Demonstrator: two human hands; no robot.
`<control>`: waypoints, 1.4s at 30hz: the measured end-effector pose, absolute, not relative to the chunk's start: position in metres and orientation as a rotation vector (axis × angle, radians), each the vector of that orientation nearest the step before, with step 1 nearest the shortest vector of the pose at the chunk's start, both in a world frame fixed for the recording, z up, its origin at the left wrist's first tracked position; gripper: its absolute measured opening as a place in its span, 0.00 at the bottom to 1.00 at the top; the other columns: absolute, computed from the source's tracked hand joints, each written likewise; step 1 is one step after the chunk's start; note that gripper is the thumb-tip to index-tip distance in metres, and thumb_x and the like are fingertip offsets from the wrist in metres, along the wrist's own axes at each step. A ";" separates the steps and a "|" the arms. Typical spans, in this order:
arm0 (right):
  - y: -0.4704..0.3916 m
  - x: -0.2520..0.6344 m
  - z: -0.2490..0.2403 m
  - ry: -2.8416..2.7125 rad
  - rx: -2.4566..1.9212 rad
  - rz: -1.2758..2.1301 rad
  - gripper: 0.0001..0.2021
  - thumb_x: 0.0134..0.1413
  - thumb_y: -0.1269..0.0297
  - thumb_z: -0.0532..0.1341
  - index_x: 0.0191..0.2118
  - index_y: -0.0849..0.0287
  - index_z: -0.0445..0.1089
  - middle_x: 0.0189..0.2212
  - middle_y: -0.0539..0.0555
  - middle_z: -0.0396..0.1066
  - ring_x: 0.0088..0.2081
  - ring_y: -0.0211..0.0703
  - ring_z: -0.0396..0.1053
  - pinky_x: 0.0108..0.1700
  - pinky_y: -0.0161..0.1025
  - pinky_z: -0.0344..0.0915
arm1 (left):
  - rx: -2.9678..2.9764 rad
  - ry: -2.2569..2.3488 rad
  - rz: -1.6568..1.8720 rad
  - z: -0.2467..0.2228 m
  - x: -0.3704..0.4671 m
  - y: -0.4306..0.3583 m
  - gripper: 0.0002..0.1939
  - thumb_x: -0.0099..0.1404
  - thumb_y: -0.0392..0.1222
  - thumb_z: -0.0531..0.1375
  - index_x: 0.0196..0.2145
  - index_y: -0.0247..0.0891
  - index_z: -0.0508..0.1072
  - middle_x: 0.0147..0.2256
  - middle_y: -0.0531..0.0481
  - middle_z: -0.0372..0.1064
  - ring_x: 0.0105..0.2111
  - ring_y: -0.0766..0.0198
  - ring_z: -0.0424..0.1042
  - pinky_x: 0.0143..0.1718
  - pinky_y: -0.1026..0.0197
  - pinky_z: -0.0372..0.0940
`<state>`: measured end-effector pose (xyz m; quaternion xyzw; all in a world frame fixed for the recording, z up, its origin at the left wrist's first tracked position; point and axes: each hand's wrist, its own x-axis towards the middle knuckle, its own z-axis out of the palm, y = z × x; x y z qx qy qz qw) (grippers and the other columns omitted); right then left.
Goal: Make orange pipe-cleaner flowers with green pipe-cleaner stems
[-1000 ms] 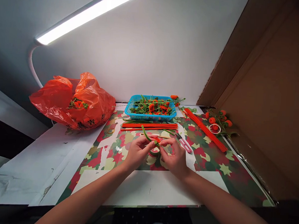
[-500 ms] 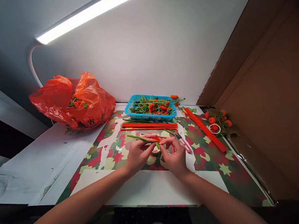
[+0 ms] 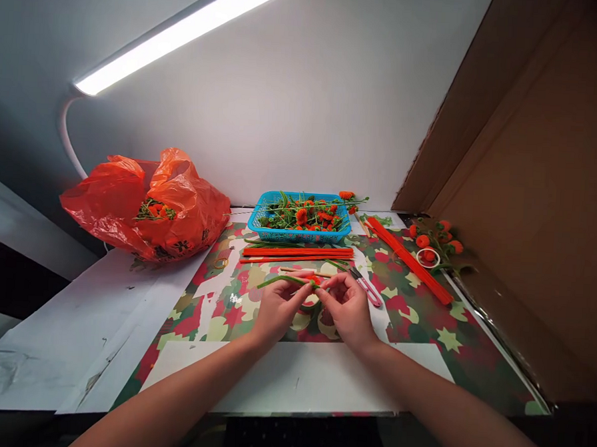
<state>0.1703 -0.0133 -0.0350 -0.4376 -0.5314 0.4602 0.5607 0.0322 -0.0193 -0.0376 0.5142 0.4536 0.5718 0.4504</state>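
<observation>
Over the middle of the table, my left hand point(image 3: 280, 309) is closed in a pinch on a green pipe cleaner point(image 3: 272, 281), whose long end sticks out to the left. My right hand point(image 3: 348, 313) pinches close beside it, fingertips at the green piece just below a small orange-red flower head point(image 3: 316, 278). Fingers partly cover both parts. Beyond the hands lie a thin wooden stick point(image 3: 289, 270), a row of orange-red pipe cleaners point(image 3: 297, 253) and pink-handled scissors point(image 3: 372, 294). A roll of tape point(image 3: 310, 305) seems to sit beneath the fingers, partly hidden.
A blue basket point(image 3: 258, 232) of orange flowers with green stems stands at the back. To the left is a red plastic bag point(image 3: 194, 208) holding more flowers. At the right lie an orange-red pipe cleaner bundle point(image 3: 411, 263) and finished flowers point(image 3: 422, 241). A lamp point(image 3: 188, 41) hangs above.
The short green end by my right fingertips, which pointed down before, now lies close under the flower head. The long end on the left has dipped and looks bent.
</observation>
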 end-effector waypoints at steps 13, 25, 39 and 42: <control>-0.017 0.174 -0.027 -0.900 -0.912 1.898 0.17 0.38 0.57 0.69 0.27 0.56 0.60 0.20 0.44 0.60 0.21 0.32 0.59 0.22 0.30 0.56 | 1.878 1.004 1.636 -0.042 0.027 -0.023 0.02 0.60 0.36 0.61 0.31 0.39 0.75 0.42 0.44 0.75 0.43 0.58 0.74 0.44 0.56 0.71; -0.007 0.173 -0.031 -1.080 -0.976 1.388 0.17 0.35 0.55 0.71 0.26 0.57 0.64 0.25 0.48 0.69 0.22 0.34 0.62 0.23 0.32 0.59 | 1.175 1.088 1.467 -0.035 0.029 -0.014 0.11 0.52 0.45 0.67 0.30 0.35 0.76 0.41 0.43 0.75 0.40 0.56 0.74 0.40 0.57 0.70; -0.016 0.165 -0.036 -1.316 -1.077 1.042 0.10 0.46 0.56 0.67 0.28 0.58 0.74 0.27 0.53 0.74 0.25 0.40 0.69 0.24 0.36 0.65 | 1.147 1.077 1.444 -0.034 0.032 -0.018 0.08 0.53 0.43 0.67 0.30 0.37 0.78 0.42 0.44 0.74 0.43 0.57 0.72 0.37 0.62 0.69; -0.016 0.165 -0.039 -1.273 -1.092 1.113 0.11 0.44 0.56 0.67 0.29 0.59 0.74 0.26 0.53 0.74 0.25 0.41 0.69 0.22 0.36 0.65 | 1.151 1.082 1.446 -0.035 0.033 -0.018 0.07 0.53 0.43 0.67 0.29 0.37 0.78 0.42 0.44 0.74 0.43 0.56 0.72 0.35 0.63 0.69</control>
